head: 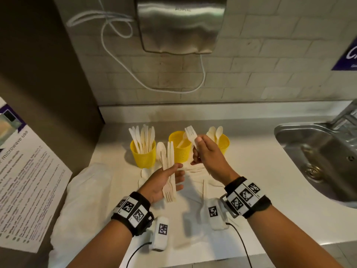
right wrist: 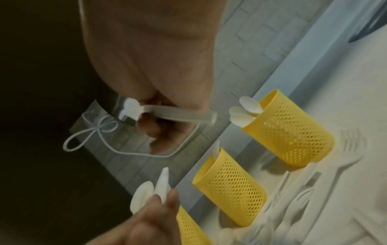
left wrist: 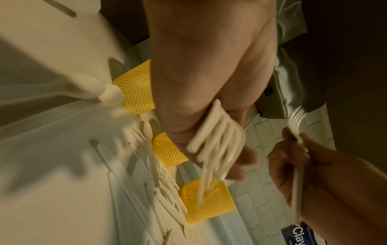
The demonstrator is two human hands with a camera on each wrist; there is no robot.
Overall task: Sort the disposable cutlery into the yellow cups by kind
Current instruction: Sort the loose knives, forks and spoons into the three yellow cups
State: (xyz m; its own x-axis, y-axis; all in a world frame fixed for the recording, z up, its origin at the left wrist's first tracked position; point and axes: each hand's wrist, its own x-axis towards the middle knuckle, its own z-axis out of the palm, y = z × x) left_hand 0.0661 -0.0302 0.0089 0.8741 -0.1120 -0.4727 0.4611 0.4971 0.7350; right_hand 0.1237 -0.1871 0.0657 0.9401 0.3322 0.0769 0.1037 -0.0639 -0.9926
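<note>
Three yellow mesh cups stand in a row on the counter. The left cup point(head: 144, 155) holds several knives, the middle cup point(head: 178, 149) holds one piece, and the right cup point(head: 225, 145) holds spoons. My left hand point(head: 176, 176) grips a bundle of white cutlery point(head: 169, 171), forks, knives and a spoon, in front of the cups. My right hand point(head: 197, 149) pinches a single white fork point(head: 190, 134), tines up, just above the middle cup. The right wrist view shows the fork point(right wrist: 167, 113) across my fingers. In the left wrist view, the bundle point(left wrist: 217, 142) lies in my palm.
Loose cutlery point(head: 198, 169) lies on the white counter point(head: 251, 171) behind my hands. A steel sink point(head: 318, 161) is at the right. A metal wall unit point(head: 179, 24) with a white cable point(head: 202, 74) hangs above. White paper point(head: 85, 190) and a printed notice point(head: 29, 180) lie at the left.
</note>
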